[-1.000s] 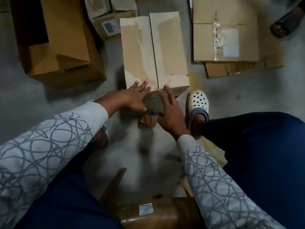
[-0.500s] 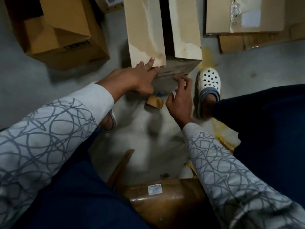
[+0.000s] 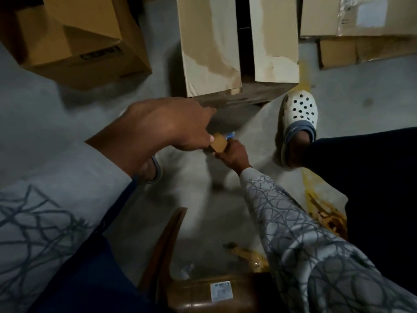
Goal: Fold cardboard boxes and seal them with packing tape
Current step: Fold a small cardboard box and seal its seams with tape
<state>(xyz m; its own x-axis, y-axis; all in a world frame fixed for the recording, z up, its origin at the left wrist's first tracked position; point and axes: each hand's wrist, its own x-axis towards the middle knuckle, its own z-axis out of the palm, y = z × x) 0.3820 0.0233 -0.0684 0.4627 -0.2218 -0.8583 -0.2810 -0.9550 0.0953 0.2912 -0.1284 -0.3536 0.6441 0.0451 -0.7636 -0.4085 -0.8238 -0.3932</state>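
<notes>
The left hand (image 3: 167, 125) and right hand (image 3: 233, 153) each grip, pinching, the small brown tape roll (image 3: 219, 144). The tall tan cardboard box (image 3: 209, 48) stands just beyond.

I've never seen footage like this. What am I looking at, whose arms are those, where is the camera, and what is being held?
No machine here: a person wears a camera on the head, looking down, so you see their own arms. This is the only view. The left hand and right hand meet low over the floor, both gripping brown packing tape with a blue part; the fingers are too blurred to detail. Just beyond stands a cardboard box, its two top flaps apart, unsealed. A second box sits to the left, flat cardboard at far right, and a white clog on a foot beside the open box.
</notes>
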